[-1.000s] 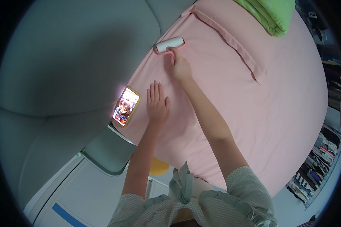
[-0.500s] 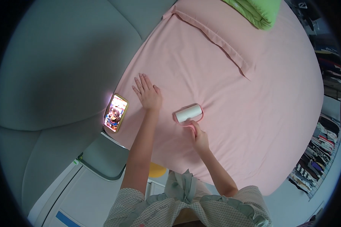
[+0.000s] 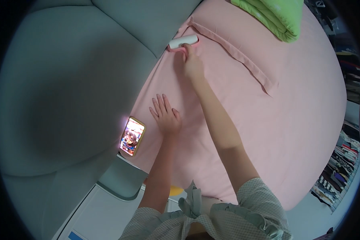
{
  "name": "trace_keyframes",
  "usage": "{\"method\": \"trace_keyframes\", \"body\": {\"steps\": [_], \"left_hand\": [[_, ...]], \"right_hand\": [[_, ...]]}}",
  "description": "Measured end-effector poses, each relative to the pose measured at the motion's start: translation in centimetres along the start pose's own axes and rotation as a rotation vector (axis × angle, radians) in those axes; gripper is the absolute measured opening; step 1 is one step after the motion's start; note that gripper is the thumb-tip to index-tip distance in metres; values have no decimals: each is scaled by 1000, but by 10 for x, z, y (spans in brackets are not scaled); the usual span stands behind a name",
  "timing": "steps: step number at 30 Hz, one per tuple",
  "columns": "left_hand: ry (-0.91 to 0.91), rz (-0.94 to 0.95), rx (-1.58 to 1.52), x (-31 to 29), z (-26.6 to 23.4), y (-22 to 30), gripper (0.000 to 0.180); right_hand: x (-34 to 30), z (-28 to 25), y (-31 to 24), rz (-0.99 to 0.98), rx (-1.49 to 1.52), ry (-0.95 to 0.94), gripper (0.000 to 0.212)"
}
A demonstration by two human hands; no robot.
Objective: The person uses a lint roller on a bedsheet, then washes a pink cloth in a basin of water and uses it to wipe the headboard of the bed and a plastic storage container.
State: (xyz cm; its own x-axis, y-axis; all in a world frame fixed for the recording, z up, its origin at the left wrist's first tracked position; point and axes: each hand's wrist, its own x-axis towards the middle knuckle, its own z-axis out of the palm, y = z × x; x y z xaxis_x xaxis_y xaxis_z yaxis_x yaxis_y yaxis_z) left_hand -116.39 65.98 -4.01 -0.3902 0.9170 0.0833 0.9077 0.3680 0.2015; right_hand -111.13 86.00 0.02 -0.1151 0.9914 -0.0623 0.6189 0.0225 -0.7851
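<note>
Fingers spread, the empty left hand (image 3: 168, 121) lies on the soft pink bedsheet (image 3: 264, 136). Beyond, the right hand (image 3: 193, 67) curls round a lint roller's handle (image 3: 184, 56), the lint roller (image 3: 183, 41) near the pillow (image 3: 248, 38), probably light, stiff, best gripped there.

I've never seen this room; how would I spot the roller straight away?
On the big pink bed, look to the far left edge, near the pink pillow. There the right hand holds the roller: a white cylinder, unlike the flat, lit phone along the same edge.
</note>
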Motion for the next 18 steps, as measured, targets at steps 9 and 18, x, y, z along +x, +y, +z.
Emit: {"method": "trace_keyframes", "body": {"steps": [9,18], "left_hand": [[-7,12,-31,-1,1,-3,65],[31,98,49,-7,2,-11,60]], "right_hand": [[-91,-31,36,-40,59,-23,30],[-256,-107,86,85,44,-198,32]]}}
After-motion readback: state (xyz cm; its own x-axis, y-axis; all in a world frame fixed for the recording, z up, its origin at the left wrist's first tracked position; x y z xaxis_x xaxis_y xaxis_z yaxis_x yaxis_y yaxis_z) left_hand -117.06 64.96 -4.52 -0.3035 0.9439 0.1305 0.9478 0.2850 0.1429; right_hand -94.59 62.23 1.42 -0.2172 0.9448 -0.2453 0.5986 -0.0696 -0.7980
